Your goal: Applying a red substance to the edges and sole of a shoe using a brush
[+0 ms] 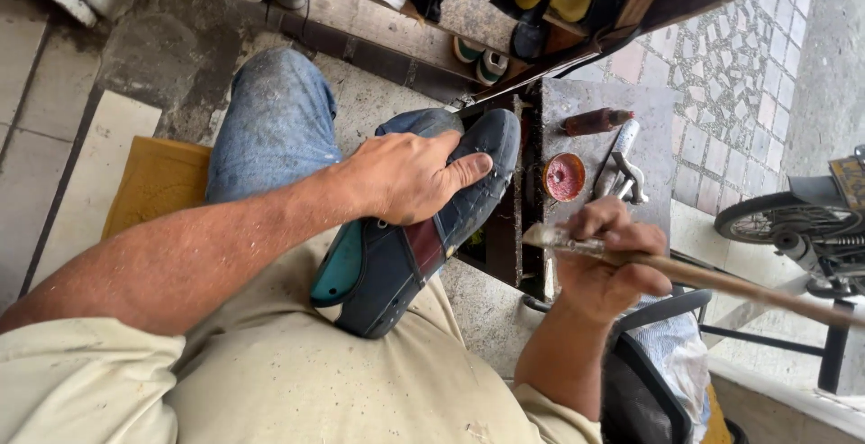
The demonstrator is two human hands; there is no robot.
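Both hands busy — left hand (410, 176) spread flat over a dark shoe (410, 228), right hand (613, 264) clenched around a brush (685, 270).

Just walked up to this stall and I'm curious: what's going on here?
A seated person steadies a dark blue shoe on their lap with the left hand pressed over its upper. The right hand grips a wooden-handled brush, bristles pointing toward the shoe but apart from it. A small round tin of reddish paste sits open on the work box beside them.
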